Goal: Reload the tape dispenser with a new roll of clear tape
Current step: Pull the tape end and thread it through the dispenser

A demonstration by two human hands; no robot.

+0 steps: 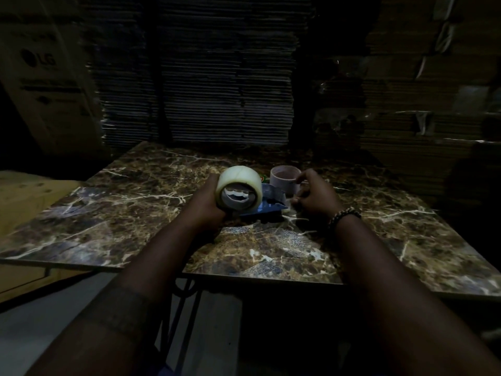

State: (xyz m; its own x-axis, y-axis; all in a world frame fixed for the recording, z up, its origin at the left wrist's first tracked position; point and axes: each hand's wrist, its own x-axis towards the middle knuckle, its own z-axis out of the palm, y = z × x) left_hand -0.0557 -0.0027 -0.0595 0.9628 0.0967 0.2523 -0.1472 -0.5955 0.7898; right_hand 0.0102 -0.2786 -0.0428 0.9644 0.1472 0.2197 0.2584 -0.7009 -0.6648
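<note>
A full roll of clear tape (240,183) with a pale yellowish rim is held up above the marble table (122,213), its hollow core facing me. My left hand (204,203) grips it from the left side. Under and right of the roll lies the blue tape dispenser (271,206), flat on the table. Behind it stands an empty cardboard tape core (284,179). My right hand (314,196), with a bead bracelet on the wrist, rests by the dispenser's right end, fingers curled and touching the empty core; whether it grips anything is unclear in the dim light.
Stacks of flattened cardboard (203,77) rise behind the table. A large printed carton (46,77) stands at the left, more cartons (433,90) at the right. The table's near edge (260,279) sits above a metal frame.
</note>
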